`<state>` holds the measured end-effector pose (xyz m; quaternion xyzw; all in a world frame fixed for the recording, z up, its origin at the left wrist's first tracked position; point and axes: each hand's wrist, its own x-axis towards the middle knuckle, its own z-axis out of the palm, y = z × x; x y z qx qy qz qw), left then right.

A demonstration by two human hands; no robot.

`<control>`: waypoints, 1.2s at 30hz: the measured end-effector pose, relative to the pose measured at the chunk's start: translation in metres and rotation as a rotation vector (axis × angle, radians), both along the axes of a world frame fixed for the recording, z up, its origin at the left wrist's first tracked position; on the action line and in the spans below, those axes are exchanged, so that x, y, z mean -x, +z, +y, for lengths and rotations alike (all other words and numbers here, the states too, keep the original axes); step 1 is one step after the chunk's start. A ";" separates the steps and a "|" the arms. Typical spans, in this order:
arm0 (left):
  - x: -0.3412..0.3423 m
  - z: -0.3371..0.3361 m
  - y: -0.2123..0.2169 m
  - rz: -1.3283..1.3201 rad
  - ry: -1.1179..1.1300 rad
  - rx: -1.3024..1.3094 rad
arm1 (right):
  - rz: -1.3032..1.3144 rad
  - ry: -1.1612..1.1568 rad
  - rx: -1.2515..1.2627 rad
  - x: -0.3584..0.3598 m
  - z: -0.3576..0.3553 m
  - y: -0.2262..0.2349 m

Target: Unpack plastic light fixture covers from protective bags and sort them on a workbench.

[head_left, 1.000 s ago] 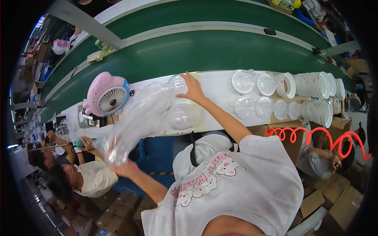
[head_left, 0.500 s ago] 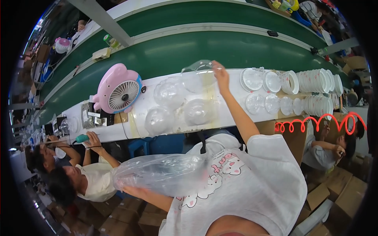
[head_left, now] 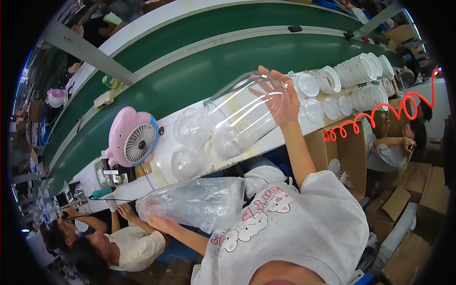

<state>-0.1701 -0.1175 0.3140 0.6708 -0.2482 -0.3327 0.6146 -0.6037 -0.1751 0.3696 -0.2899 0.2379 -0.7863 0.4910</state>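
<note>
Right now, your two hands are well apart, each taken up with its own piece of clear plastic. Your left hand is clasped on the left end of a clear plastic bag, which lies stretched out across the front of your shirt, below the near edge of the white bench. Your right hand has hold of the rounded end of a tall clear cover, with your fingers spread and showing through the plastic; you cannot tell here whether they sit inside it or behind it. That cover tilts over the bench, its other end down to the left, in front of several clear domes that rest there. Left of the domes stands a pink fan, and to your right, clear lids and stacks of white rings line the bench. A red coiled hose crosses above an opened cardboard box. Beyond the bench runs a green belt, and on your left a co-worker in a cream top sits close by.
</note>
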 end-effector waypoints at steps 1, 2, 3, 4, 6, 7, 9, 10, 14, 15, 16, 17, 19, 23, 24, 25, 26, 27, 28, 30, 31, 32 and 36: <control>0.003 -0.004 0.004 -0.031 -0.038 -0.036 | 0.144 -0.031 0.069 0.006 0.005 0.009; 0.005 -0.010 0.011 -0.030 -0.037 -0.037 | 0.285 -0.044 0.130 0.006 0.005 0.014; 0.008 -0.014 0.018 0.011 -0.028 -0.055 | 0.380 -0.074 0.180 0.006 0.005 0.019; 0.012 -0.017 0.024 0.053 -0.017 -0.073 | 0.383 -0.073 0.179 0.006 0.004 0.024; 0.006 -0.020 0.018 0.132 -0.010 -0.100 | 0.501 0.018 0.284 0.014 0.006 0.035; -0.001 -0.013 0.001 0.169 -0.012 -0.111 | 0.502 0.005 0.288 0.019 0.010 0.039; 0.000 -0.016 0.000 0.253 -0.007 -0.144 | 0.406 0.140 0.359 0.024 0.016 0.042; 0.001 -0.016 -0.001 0.294 -0.002 -0.162 | 0.332 0.212 0.383 0.025 0.017 0.042; 0.000 -0.015 -0.006 0.454 0.040 -0.234 | 0.083 0.426 0.474 0.015 0.013 0.043; -0.001 -0.016 -0.007 0.493 0.050 -0.250 | -0.048 0.469 0.457 0.009 0.015 0.038; -0.001 -0.015 -0.008 0.532 0.061 -0.268 | -0.180 0.511 0.438 0.005 0.015 0.032; -0.001 -0.016 -0.010 0.573 0.068 -0.286 | -0.299 0.678 0.473 0.008 0.010 0.016; 0.001 -0.019 -0.012 0.656 0.075 -0.332 | -0.681 0.898 0.592 -0.010 0.006 0.003; -0.003 -0.018 -0.018 0.813 0.130 -0.412 | -1.111 1.065 0.650 -0.043 0.004 -0.021; -0.004 -0.017 -0.020 0.854 0.144 -0.433 | -1.113 1.064 0.645 -0.047 0.006 -0.020; -0.004 -0.016 -0.022 0.894 0.158 -0.454 | -1.181 1.051 0.644 -0.052 0.010 -0.016; -0.006 -0.016 -0.023 0.934 0.173 -0.474 | -1.248 1.037 0.643 -0.055 0.012 -0.012; -0.008 -0.015 -0.025 0.974 0.188 -0.495 | -1.250 1.035 0.638 -0.057 0.013 -0.009; -0.009 -0.014 -0.027 1.014 0.202 -0.516 | -1.282 1.040 0.658 -0.058 0.014 -0.005; -0.011 -0.013 -0.031 1.096 0.231 -0.557 | -1.314 1.044 0.671 -0.057 0.017 -0.003; -0.012 -0.012 -0.033 1.137 0.246 -0.578 | -1.309 1.031 0.672 -0.056 0.018 -0.003; -0.012 -0.012 -0.036 1.179 0.258 -0.601 | -1.302 1.015 0.673 -0.054 0.019 -0.003; -0.013 -0.012 -0.044 1.339 0.305 -0.690 | -1.279 1.016 0.665 -0.049 0.025 -0.005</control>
